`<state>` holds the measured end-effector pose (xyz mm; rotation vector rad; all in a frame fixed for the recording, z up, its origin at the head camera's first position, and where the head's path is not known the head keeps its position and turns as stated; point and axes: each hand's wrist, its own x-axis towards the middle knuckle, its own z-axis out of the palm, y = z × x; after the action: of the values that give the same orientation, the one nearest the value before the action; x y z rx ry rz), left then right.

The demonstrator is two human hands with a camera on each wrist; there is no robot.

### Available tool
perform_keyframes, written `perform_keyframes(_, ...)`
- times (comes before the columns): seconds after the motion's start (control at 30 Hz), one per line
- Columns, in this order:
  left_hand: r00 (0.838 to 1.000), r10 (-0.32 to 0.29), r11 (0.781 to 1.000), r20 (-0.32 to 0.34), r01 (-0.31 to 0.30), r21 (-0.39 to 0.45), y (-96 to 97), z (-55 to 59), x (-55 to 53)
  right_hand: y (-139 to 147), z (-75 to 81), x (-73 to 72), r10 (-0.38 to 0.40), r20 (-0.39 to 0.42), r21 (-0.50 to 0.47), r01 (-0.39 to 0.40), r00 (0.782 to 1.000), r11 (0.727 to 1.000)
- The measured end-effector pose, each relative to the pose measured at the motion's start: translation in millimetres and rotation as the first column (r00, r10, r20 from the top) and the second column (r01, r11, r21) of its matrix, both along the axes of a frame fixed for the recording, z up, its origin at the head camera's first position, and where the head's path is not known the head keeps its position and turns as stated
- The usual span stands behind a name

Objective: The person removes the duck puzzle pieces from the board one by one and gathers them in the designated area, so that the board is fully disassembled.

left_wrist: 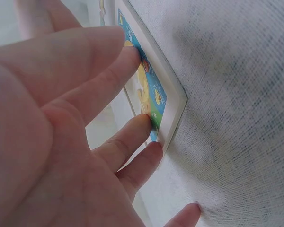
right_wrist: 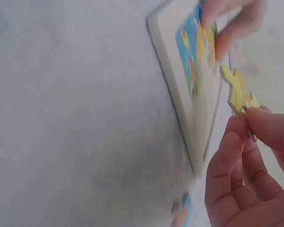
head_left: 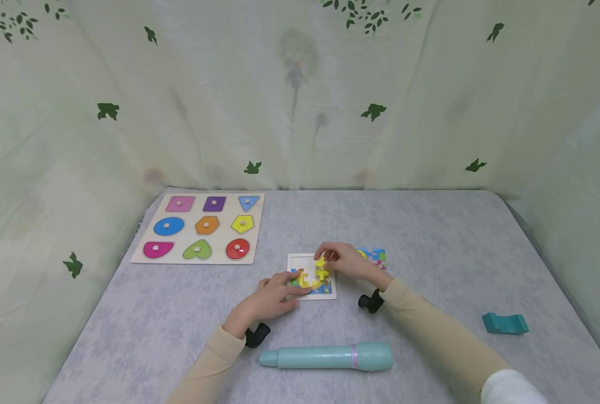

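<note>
My left hand (head_left: 271, 297) rests on the near left part of a small white-framed jigsaw puzzle board (head_left: 300, 257), its fingers extended. In the left wrist view the fingertips (left_wrist: 144, 120) touch the board's printed pieces and rim. Above the board's right side, my right hand (head_left: 351, 261) pinches a yellow puzzle piece between thumb and fingers. This puzzle piece (right_wrist: 236, 92) is tilted and held off the board in the right wrist view. Blue and yellow printed pieces lie in the board's near part, while bare white shows farther back.
Colourful loose puzzle pieces (head_left: 379, 257) lie right of the board, partly behind the right hand. A wooden shape board (head_left: 219, 247) with knobbed shapes is at the back left. A teal microphone-shaped object (head_left: 320, 357) lies in front, and a teal curved block (head_left: 505, 324) at right.
</note>
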<state>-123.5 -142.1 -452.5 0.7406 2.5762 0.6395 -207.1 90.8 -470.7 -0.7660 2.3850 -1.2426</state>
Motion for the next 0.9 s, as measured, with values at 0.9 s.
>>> perform_keyframes(0.9,1.000,0.006,1.000,-0.011,-0.006,0.030,-2.0,-3.7,1.3,80,-2.3,2.1,-0.146,-0.061,0.136,0.153,0.987,0.979)
